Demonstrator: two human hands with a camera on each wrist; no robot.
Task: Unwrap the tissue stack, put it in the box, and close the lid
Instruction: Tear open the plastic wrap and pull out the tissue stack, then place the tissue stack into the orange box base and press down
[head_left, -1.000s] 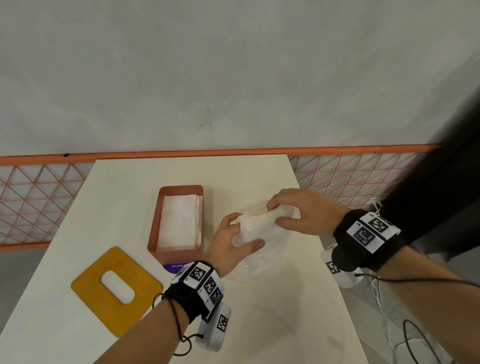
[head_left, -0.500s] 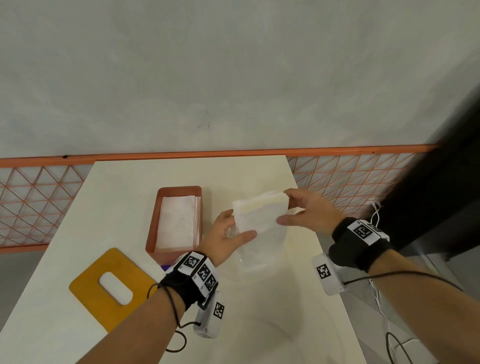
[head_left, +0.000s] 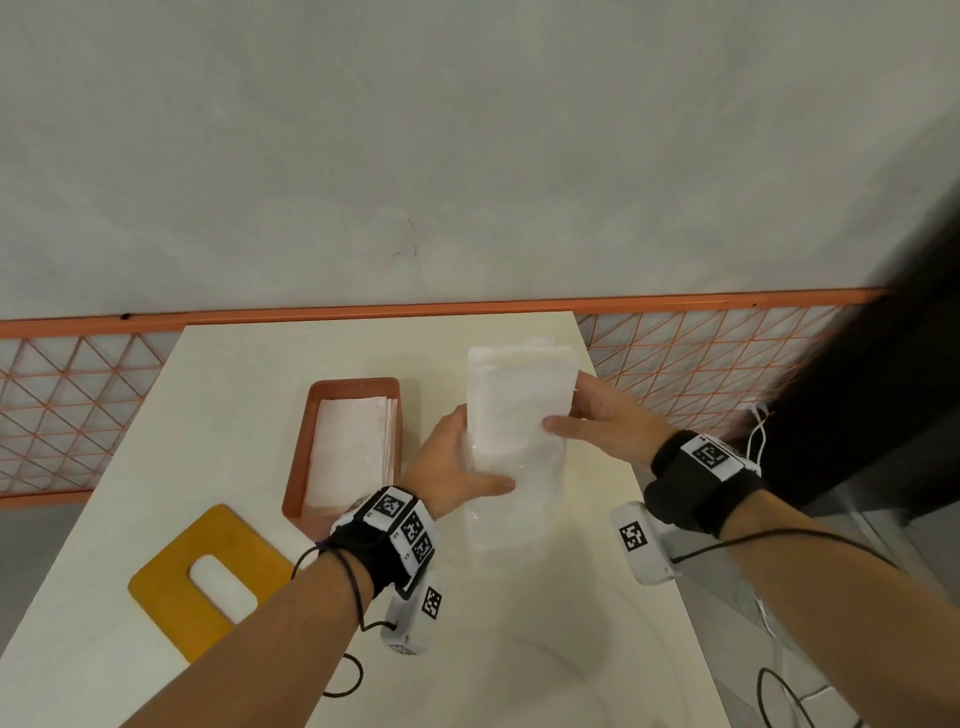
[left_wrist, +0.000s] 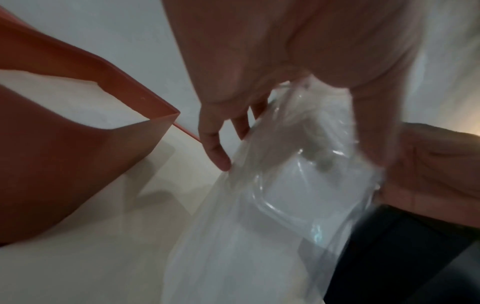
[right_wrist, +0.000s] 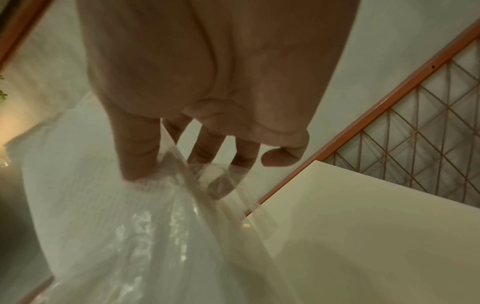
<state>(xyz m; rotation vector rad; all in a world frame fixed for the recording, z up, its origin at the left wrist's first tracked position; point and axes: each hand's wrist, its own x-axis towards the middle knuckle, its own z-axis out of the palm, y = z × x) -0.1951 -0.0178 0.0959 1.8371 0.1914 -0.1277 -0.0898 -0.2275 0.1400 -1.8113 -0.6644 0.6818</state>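
Observation:
A white tissue stack (head_left: 519, 400) stands half out of its clear plastic wrapper (head_left: 511, 514) above the table, right of the box. My right hand (head_left: 597, 426) pinches the stack's right edge, thumb in front. My left hand (head_left: 457, 467) grips the wrapper's left side, the thumb across its front. From the left wrist, the crumpled wrapper (left_wrist: 298, 195) hangs under my fingers (left_wrist: 215, 148). The right wrist view has my thumb on the tissue stack (right_wrist: 85, 195). The orange box (head_left: 311, 457) sits open with tissues inside. Its yellow lid (head_left: 171, 587) lies flat at front left.
The cream table (head_left: 249, 374) ends at an orange mesh fence (head_left: 72, 410) before a grey wall. The table's right edge runs just right of my hands. Cables hang from both wrist cameras; a black loop lies on the table near my left forearm (head_left: 343, 680).
Both hands raised the pack from lying near the table to upright. The right hand drew the tissue stack upward, further out of the wrapper held by the left hand.

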